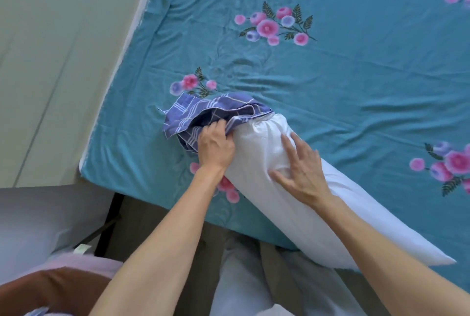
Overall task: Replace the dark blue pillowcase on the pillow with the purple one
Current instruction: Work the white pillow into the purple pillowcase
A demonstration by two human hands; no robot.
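A white pillow [300,196] is laid on the teal flowered bedsheet [356,82], near the bed's lower left corner. Its long axis is set on a diagonal: one end is pointed up and to the left, toward the middle of the bed, and the other end is pointed down and to the right, where it is carried past the near edge of the mattress. Most of the pillow is seen bare. The upper left end alone is covered by the purple pillowcase [203,115], a checked cloth with pale stripes, which is bunched in loose folds around and beyond that end and is spread partly onto the sheet.

Both forearms are stretched forward from the bottom of the view, bare to the wrist. The left hand [215,146] is placed at the gathered mouth of the pillowcase, back upward; its fingers are curled and a fold of the purple cloth is gripped just where cloth and pillow meet. The right hand [301,170] is laid on top of the pillow, a little further down its length; its fingers are held straight and spread apart, with the thumb splayed to the left, and the white cover is pressed and slightly dented under it. Nothing is held in the right hand

The wall [50,61] is seen along the bed's left side
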